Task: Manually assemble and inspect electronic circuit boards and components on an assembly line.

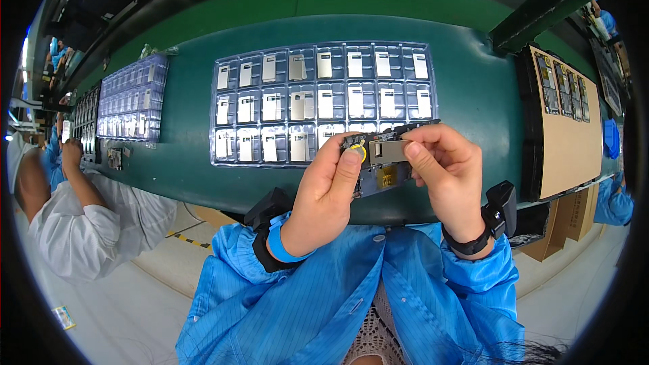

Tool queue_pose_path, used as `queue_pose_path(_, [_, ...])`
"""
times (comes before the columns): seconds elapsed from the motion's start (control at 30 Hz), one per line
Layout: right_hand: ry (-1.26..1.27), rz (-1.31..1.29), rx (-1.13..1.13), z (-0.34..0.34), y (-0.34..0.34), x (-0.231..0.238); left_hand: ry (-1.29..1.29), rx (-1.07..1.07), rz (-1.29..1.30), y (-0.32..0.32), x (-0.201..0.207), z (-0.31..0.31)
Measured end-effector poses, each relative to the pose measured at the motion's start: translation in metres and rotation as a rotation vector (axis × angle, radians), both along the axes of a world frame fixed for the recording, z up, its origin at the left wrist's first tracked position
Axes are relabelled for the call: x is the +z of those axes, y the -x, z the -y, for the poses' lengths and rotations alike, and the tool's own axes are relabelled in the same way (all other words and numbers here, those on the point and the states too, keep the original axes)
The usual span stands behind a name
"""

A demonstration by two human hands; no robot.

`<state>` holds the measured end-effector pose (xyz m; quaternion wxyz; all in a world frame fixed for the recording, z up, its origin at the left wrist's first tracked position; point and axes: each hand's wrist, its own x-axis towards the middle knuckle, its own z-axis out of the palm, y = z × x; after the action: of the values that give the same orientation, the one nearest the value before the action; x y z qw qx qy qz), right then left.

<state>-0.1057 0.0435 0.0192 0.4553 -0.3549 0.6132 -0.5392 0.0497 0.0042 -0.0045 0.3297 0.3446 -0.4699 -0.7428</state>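
Note:
My left hand (323, 188) is closed round the left end of a dark electronic assembly (366, 183), raised just over the near edge of the bench. It has the look of a phone's inner frame, with a yellow ring near my thumb and a gold patch lower down. My right hand (447, 170) pinches a flat grey metal plate (388, 153) with a small cutout, between thumb and fingers. The plate lies against the assembly's face; whether it is fixed there I cannot tell. Beyond my hands sits a clear plastic tray (214, 105) whose compartments hold similar silvery plates.
At the right, a brown board (566, 145) in a black tray carries several dark assemblies. Stacked clear trays (132, 98) stand to the left, near a small loose part (115, 158). A co-worker in white (101, 223) works there. A dark post (544, 7) rises far right.

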Motion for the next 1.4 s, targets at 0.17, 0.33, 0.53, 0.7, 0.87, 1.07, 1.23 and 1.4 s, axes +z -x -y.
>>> queue_pose_path(0.17, [-0.007,0.010,0.004,0.0002,0.0007,0.0013,-0.013,0.073,-0.020,0.0032,0.0001,-0.0013])
queue_pose_path(0.33, [0.003,0.011,-0.006,-0.0001,0.0001,0.0007,-0.010,0.074,-0.021,0.0031,0.0007,-0.0013])
queue_pose_path(0.53, [0.017,0.022,-0.003,0.0001,0.0012,-0.0007,-0.022,0.075,-0.037,0.0036,0.0018,-0.0011])
queue_pose_path(0.7, [0.005,0.020,0.001,0.0001,0.0013,0.0007,-0.010,0.075,-0.019,0.0037,0.0017,-0.0006])
queue_pose_path(0.87, [0.016,0.013,-0.004,0.0004,0.0016,0.0000,0.000,0.073,-0.011,0.0049,0.0044,-0.0009])
queue_pose_path(1.07, [0.026,-0.013,-0.018,0.0002,0.0013,-0.0027,-0.019,0.077,-0.026,0.0070,0.0040,-0.0013])
queue_pose_path(1.23, [0.029,-0.078,-0.046,-0.0012,-0.0019,-0.0037,0.023,0.032,0.009,0.0050,0.0014,-0.0004])
queue_pose_path(1.4, [0.077,-0.131,-0.075,-0.0008,-0.0029,-0.0075,-0.001,0.073,-0.010,0.0047,0.0020,-0.0016])
